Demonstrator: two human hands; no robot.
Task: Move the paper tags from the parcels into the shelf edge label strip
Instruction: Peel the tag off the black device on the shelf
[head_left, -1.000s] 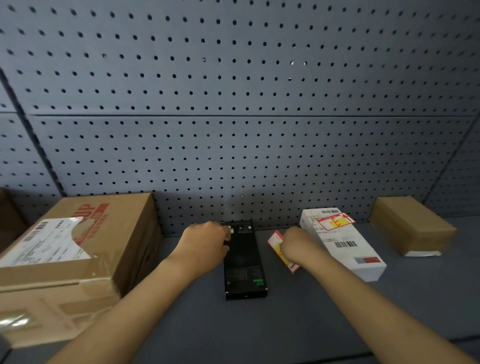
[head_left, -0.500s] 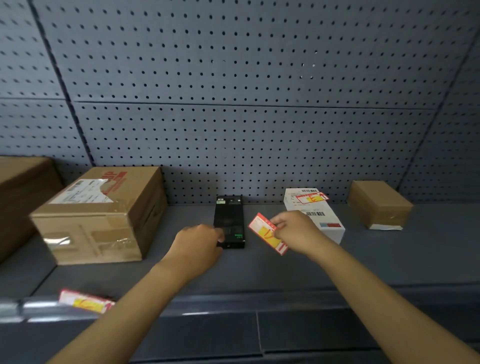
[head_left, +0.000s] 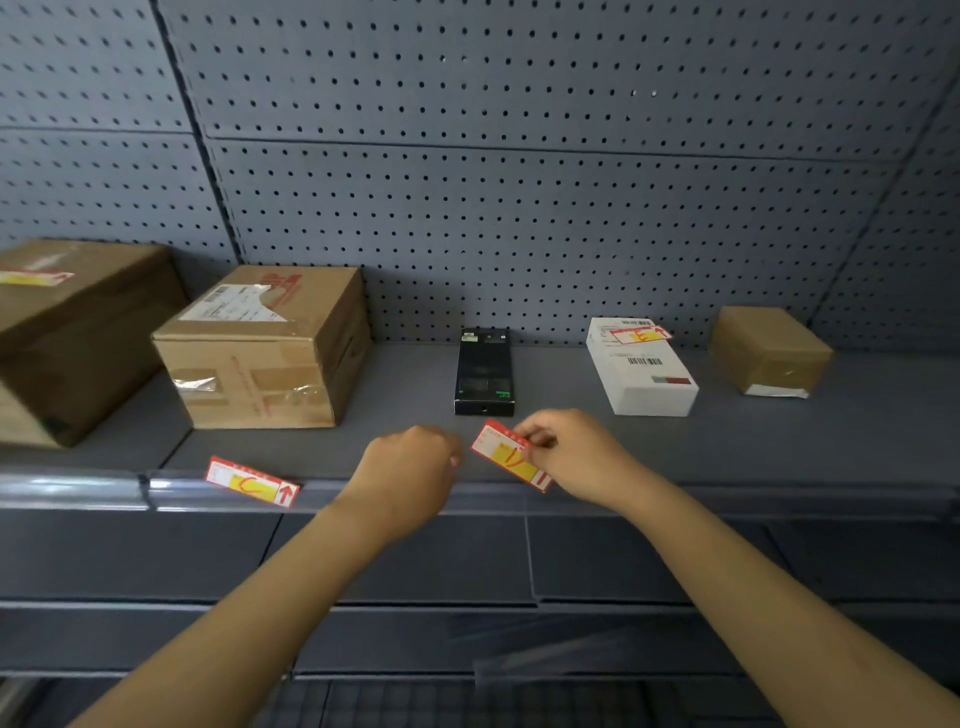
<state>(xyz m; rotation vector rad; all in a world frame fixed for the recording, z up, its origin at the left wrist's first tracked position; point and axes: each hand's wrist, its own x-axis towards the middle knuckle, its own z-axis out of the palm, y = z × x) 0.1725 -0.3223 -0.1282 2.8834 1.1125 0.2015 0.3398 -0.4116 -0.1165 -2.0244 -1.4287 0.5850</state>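
Observation:
My right hand (head_left: 576, 449) pinches a red, white and yellow paper tag (head_left: 509, 457) just above the shelf's front edge, in front of the black box (head_left: 484, 371). My left hand (head_left: 410, 467) hovers beside the tag with fingers curled, holding nothing that I can see. The clear label strip (head_left: 363, 496) runs along the shelf edge. A second tag (head_left: 252, 480) sits tilted in the strip at the left. Another tag (head_left: 640, 335) lies on the white parcel (head_left: 641, 371), and one more (head_left: 34, 277) on the far-left cardboard box (head_left: 78, 332).
A taped cardboard box (head_left: 265, 348) stands left of the black box. A small brown parcel (head_left: 769, 351) sits at the right. Grey pegboard (head_left: 519, 208) backs the shelf. A lower shelf (head_left: 467, 623) lies below the strip.
Both hands have drawn back from the black box to the shelf's front edge, my right hand carrying the tag. The view has pulled back, revealing the strip and the left tag.

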